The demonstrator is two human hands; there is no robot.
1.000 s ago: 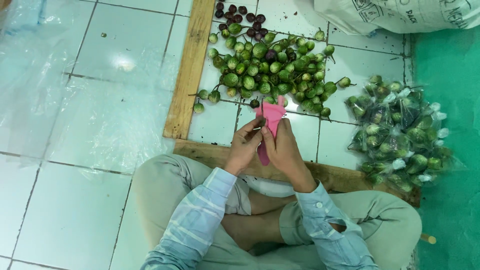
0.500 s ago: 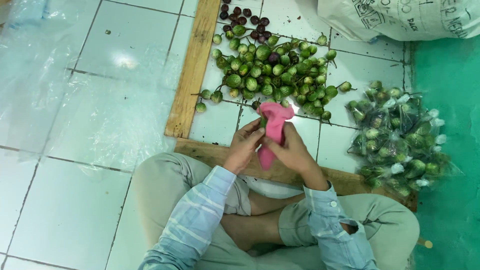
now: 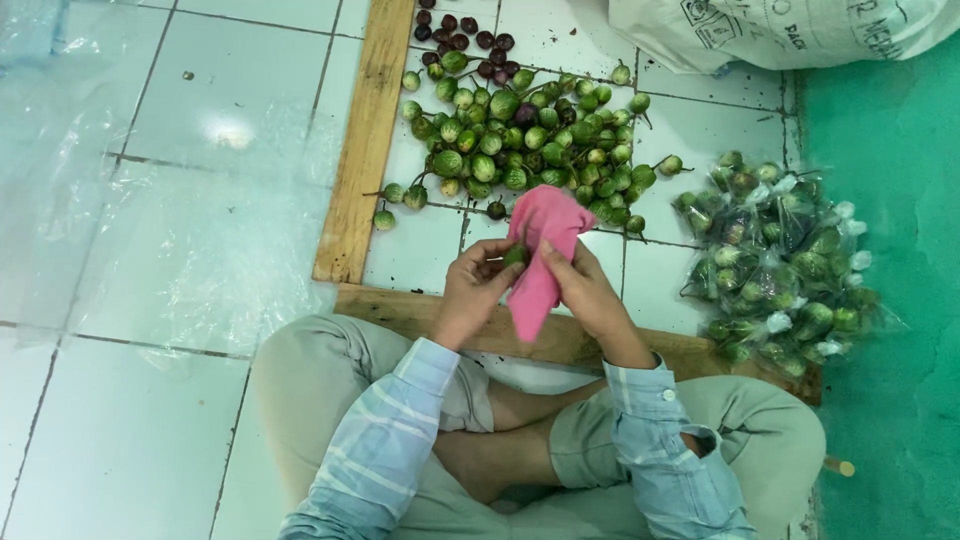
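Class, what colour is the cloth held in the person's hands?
Pink; the cloth shows best in the head view.

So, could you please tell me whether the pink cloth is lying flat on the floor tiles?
No, the pink cloth is held up between the left hand and right hand, above the wooden plank.

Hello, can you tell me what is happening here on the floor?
A person sits cross-legged on a white tiled floor. Both hands hold a pink cloth; the left hand also pinches a small green eggplant against it, the right hand wrapped in the cloth. Beyond the hands lies a loose pile of green eggplants inside a wooden frame, with a few dark purple ones at its far end. Clear bags filled with eggplants are heaped to the right.
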